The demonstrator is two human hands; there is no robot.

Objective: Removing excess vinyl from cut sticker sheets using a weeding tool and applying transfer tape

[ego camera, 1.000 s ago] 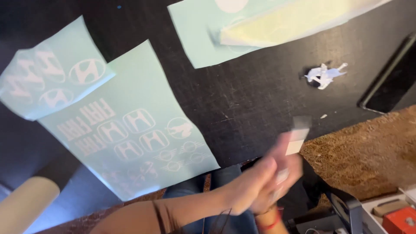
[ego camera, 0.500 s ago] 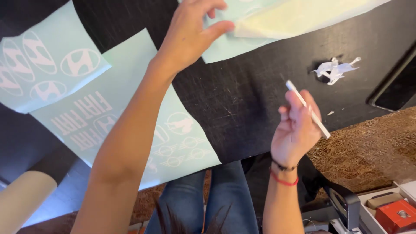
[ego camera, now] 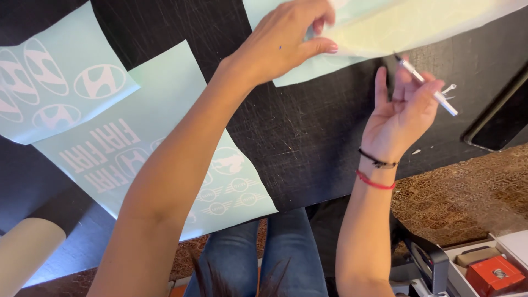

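Vinyl decal sheet (ego camera: 308, 69) lies at the black bench's (ego camera: 308, 143) far edge, its corner pinched by the left hand (ego camera: 286, 41), while the right hand (ego camera: 401, 113) grips a slim weeding pen (ego camera: 426, 85).

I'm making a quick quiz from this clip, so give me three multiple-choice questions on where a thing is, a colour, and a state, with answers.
1. Where is the left hand?
A. on the far pale sheet
B. on the cardboard roll
C. on the orange box

2. What colour is the lower wristband?
A. blue
B. red
C. white

3. How is the thin tool held?
A. lying on the table
B. raised in the right hand
C. clamped under the left palm

A: fingers pinch that sheet's edge. B: it shows red below a black band. B: fingers hold it above the black table.
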